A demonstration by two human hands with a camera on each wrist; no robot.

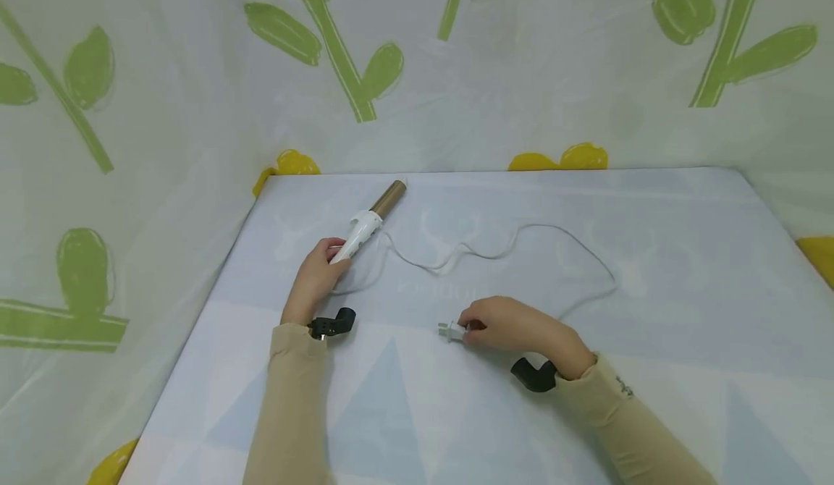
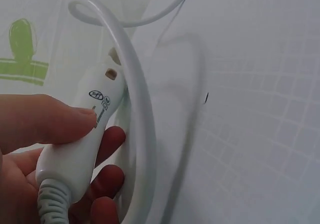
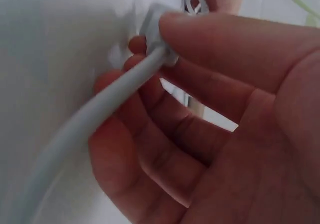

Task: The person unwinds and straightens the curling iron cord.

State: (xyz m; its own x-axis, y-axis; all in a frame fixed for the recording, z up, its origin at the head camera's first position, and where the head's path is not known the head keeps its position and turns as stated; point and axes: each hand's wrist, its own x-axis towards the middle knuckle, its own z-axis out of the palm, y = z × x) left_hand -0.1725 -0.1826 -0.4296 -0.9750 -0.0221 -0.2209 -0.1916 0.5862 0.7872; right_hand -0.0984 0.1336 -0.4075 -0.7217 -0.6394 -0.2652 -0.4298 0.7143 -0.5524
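Note:
A curling iron [image 1: 362,234] with a white handle and a brown barrel points to the back of the table. My left hand [image 1: 317,275] grips its handle near the cord end. The left wrist view shows the thumb lying along the white handle [image 2: 75,154], fingers curled beneath, and a loop of cord [image 2: 137,104] passing beside it. At the front middle, my right hand [image 1: 511,326] pinches the white plug [image 1: 452,331], its prongs facing left. In the right wrist view the plug [image 3: 157,29] sits between thumb and fingertips, with the cord [image 3: 95,104] running back from it.
The thin white cord [image 1: 485,255] winds across the table from the iron round to the right hand. A pale cloth with blue triangles covers the table [image 1: 651,253]. Behind and at the left hang curtains [image 1: 456,101] with green leaf prints. Black camera mounts [image 1: 536,375] sit at both wrists.

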